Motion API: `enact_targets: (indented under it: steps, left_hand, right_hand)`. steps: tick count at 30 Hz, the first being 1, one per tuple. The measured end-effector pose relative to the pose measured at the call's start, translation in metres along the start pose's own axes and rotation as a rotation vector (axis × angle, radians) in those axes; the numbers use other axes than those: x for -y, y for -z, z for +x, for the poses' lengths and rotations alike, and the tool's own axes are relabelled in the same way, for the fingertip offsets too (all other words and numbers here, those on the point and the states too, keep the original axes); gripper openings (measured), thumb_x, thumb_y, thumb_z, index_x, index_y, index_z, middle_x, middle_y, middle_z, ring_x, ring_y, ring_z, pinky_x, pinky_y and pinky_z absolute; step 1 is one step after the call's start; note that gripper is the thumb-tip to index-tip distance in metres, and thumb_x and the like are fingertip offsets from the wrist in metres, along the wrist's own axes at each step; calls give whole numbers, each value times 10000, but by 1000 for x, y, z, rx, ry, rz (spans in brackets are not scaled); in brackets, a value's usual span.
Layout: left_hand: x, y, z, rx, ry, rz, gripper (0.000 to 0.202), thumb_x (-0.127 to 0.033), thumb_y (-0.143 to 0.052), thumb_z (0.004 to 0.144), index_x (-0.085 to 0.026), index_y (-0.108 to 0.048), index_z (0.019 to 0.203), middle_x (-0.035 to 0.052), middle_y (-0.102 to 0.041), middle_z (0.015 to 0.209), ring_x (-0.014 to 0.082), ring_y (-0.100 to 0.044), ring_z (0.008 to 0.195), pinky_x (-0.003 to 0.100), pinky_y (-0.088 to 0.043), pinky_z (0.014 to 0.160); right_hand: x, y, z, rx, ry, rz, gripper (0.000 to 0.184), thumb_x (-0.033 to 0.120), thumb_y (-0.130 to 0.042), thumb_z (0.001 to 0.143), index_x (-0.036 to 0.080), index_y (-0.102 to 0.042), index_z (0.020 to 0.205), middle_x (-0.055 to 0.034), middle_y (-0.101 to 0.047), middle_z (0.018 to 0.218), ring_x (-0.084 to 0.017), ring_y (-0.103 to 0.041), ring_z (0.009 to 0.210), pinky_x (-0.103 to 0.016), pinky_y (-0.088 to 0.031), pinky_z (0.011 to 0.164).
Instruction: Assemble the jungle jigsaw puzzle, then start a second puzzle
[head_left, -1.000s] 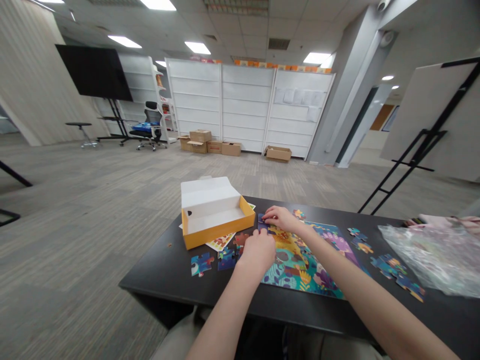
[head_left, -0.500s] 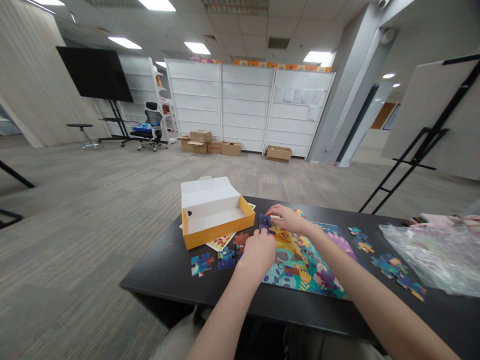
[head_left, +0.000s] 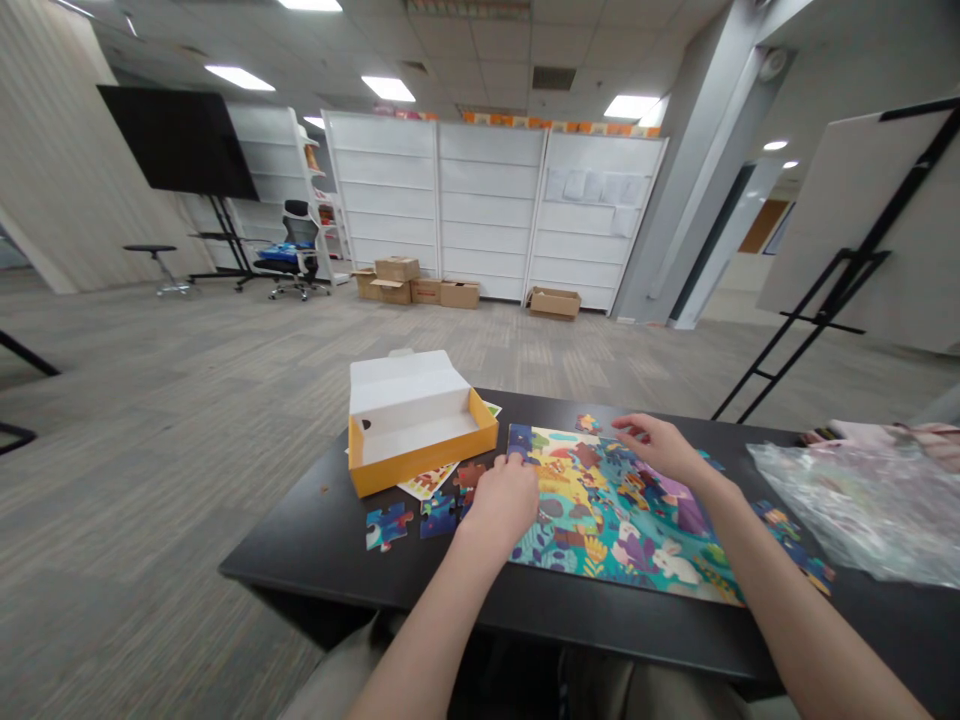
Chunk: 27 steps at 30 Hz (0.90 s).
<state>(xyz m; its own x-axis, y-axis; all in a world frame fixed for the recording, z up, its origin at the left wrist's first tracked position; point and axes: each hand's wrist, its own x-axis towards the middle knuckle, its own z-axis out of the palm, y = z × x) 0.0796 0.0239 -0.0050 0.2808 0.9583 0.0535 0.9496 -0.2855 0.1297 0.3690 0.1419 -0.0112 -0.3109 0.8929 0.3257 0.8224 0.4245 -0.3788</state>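
Observation:
A colourful jigsaw puzzle (head_left: pixel 577 520) with animals and plants lies largely assembled on the black table. My left hand (head_left: pixel 508 500) rests on its left edge, just below a dark blue corner piece (head_left: pixel 520 437); the fingers are laid down on the pieces, gripping nothing I can see. Over the puzzle's upper right side, my right hand (head_left: pixel 664 447) is open, its fingers apart and holding nothing. A loose orange and yellow piece (head_left: pixel 588 423) lies beyond the top edge. Left of the puzzle are blue pieces (head_left: pixel 388 526) and a reddish-brown piece (head_left: pixel 469 477).
An open yellow box (head_left: pixel 420 452) with a white inside stands at the back left, on a printed sheet (head_left: pixel 429 483). More loose pieces (head_left: pixel 795 545) lie on the right, beside a clear plastic bag (head_left: pixel 862 510). The black table (head_left: pixel 300 545) ends close to my lap.
My right hand has moved right, away from the dark blue piece at the top left corner, and its fingers are spread. My left hand stays at the puzzle's left edge. The view has shifted slightly.

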Motion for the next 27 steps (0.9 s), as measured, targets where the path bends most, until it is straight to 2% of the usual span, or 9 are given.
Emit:
enact_targets:
  steps: [6,12,19,22,25,27]
  left_hand:
    - [-2,-3,0,-7,5,22,314,-158,-399,967,-103,-668,1118,169,-637,1154,278,-601,1104,343,-558,856]
    - [-1,-5,2,-17,2,32,307,-182,-414,975,-92,-664,1128,179,-639,1173,284,-602,1130,359,-536,910]
    - [1,-8,3,-16,7,12,303,-208,-441,969,-129,-651,1173,173,-624,1249,270,-582,1195,352,-506,962]
    - [1,-8,5,-14,12,20,299,-210,-439,968,-125,-657,1153,174,-633,1229,274,-594,1173,351,-506,949]
    - [1,-5,8,-14,23,17,292,-221,-442,968,-114,-667,1119,169,-652,1182,275,-621,1120,351,-509,933]
    - [1,-2,9,-19,33,9,289,-241,-454,964,-105,-670,1098,162,-659,1157,278,-635,1079,356,-516,918]
  right_hand:
    - [-3,4,-4,23,10,-161,245,334,-554,881,202,-742,966,-87,-768,952,-228,-699,804,-323,-522,727]
    - [11,4,-8,101,3,-201,226,312,-543,903,224,-750,924,-71,-764,894,-219,-678,783,-289,-462,673]
    - [27,-1,-11,113,-8,-232,211,301,-542,922,233,-742,920,-69,-754,924,-216,-672,815,-278,-435,662]
    - [34,-11,-12,83,41,-217,228,392,-584,925,226,-724,993,-98,-737,1033,-256,-660,968,-302,-461,768]
    - [42,-25,-13,60,101,-192,417,497,-646,884,198,-661,1175,-144,-710,1114,-307,-622,1053,-368,-459,874]
    - [48,-32,-14,77,125,-192,488,524,-657,872,178,-628,1215,-165,-700,1123,-325,-612,1047,-404,-451,895]
